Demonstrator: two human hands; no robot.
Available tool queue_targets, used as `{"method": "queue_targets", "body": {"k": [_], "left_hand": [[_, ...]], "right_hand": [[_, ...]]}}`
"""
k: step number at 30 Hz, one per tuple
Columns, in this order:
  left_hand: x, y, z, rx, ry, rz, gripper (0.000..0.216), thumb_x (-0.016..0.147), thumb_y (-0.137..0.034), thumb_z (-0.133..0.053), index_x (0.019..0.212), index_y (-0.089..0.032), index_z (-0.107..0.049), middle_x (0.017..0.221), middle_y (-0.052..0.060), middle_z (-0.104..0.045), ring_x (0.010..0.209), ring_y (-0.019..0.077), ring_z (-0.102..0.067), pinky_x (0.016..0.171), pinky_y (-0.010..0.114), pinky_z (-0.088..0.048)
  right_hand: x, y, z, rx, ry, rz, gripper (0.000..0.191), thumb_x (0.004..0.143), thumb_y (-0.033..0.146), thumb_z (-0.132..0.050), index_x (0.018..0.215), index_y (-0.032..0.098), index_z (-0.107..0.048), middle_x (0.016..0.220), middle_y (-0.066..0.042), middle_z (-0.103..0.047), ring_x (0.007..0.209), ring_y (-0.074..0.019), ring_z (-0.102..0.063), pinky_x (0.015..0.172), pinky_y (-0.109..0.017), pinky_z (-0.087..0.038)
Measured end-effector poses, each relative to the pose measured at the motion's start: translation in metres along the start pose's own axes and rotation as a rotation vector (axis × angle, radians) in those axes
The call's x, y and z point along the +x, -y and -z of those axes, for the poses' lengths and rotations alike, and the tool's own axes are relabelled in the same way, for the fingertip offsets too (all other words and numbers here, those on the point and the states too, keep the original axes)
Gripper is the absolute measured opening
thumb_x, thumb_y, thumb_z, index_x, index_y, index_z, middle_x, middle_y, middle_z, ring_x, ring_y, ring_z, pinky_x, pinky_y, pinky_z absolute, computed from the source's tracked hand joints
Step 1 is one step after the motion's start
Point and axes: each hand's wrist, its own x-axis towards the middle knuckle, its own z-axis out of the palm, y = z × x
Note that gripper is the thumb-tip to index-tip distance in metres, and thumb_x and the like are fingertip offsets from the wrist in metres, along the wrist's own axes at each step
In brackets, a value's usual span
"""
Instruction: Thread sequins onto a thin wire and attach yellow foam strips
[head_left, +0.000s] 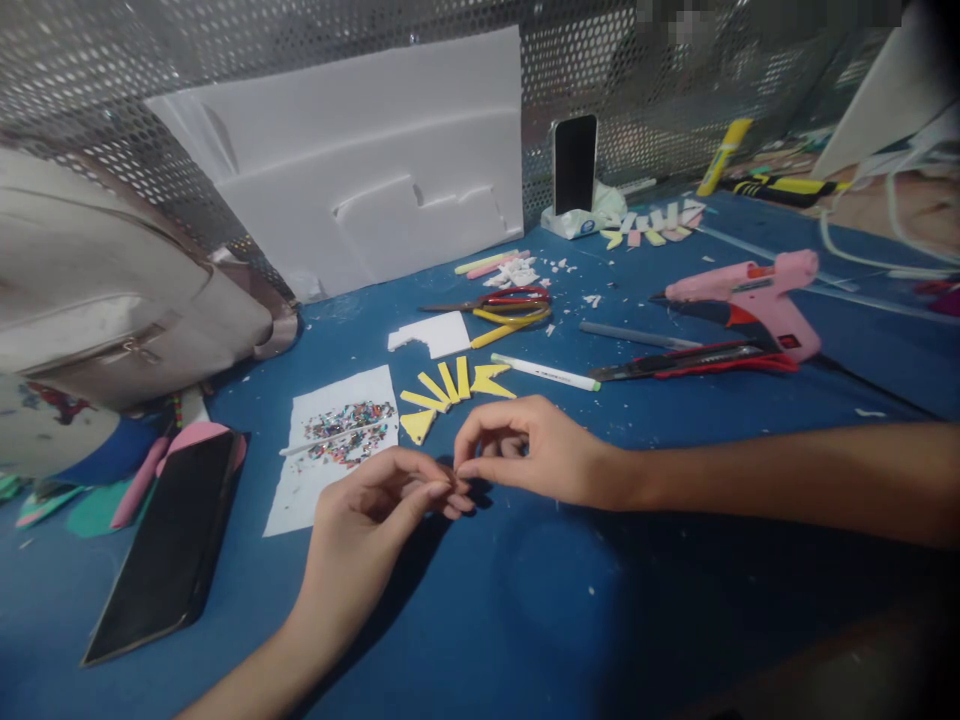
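My left hand (382, 505) and my right hand (540, 455) meet at the fingertips above the blue table. Thumb and fingers are pinched together on each, and whatever lies between them is too small to make out. Just beyond my hands, several yellow foam pieces (433, 388) lie fanned out. Beside my left hand is a sheet of white paper (285, 505) with a heap of multicoloured glitter bits (360, 415) and a thin white stick (330, 440) across it. A white marker (544, 371) with a green tip rests behind my right hand.
Scissors (517, 305), a white foam cutout (439, 335), a red utility knife (697, 358) and a pink glue gun (757, 290) lie farther back. One phone (575, 165) stands upright; a dark phone (169, 550) lies at left near a bag (112, 270). White board (375, 150) leans behind.
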Motion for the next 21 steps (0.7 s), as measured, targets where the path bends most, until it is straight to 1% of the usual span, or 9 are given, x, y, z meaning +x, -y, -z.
{"method": "queue_targets", "body": {"k": [4,9,14,21], "left_hand": [[-0.0014,0.0005,0.0004,0.009,-0.006,-0.025,0.013,0.087,-0.012,-0.062,0.078,-0.020,-0.068,0.073,-0.001,-0.075,0.065,0.0112,-0.072,0.066,0.017,-0.059],[-0.0022,0.0017,-0.0004,0.022,-0.018,-0.069,0.012,0.079,-0.009,-0.068,0.080,-0.021,-0.068,0.074,-0.002,-0.074,0.063,0.0095,-0.070,0.062,0.014,-0.058],[-0.0014,0.0069,0.0009,0.034,-0.016,-0.052,0.019,0.074,-0.009,-0.074,0.086,-0.023,-0.067,0.077,-0.003,-0.072,0.070,0.0095,-0.070,0.069,0.014,-0.057],[-0.0022,0.0073,-0.0002,0.142,-0.031,-0.120,0.016,0.077,-0.011,-0.072,0.084,-0.023,-0.067,0.077,-0.004,-0.067,0.068,0.0078,-0.063,0.068,0.014,-0.052]], "right_hand": [[0.0002,0.0010,0.0004,0.004,-0.015,0.012,0.008,0.083,0.021,-0.068,0.084,0.013,-0.069,0.075,0.001,-0.064,0.053,-0.0033,-0.042,0.050,-0.018,-0.034],[-0.0014,0.0019,-0.0004,0.002,-0.043,0.011,0.007,0.082,0.019,-0.069,0.082,0.012,-0.069,0.072,0.001,-0.063,0.052,-0.0034,-0.040,0.049,-0.018,-0.033],[-0.0028,0.0022,-0.0021,0.000,-0.046,0.016,0.007,0.081,0.020,-0.069,0.082,0.012,-0.070,0.072,0.001,-0.063,0.051,-0.0031,-0.039,0.048,-0.017,-0.033],[-0.0007,0.0030,-0.0024,-0.003,-0.037,0.014,0.008,0.081,0.020,-0.070,0.082,0.012,-0.070,0.069,0.002,-0.061,0.051,-0.0033,-0.038,0.048,-0.017,-0.033]]}}
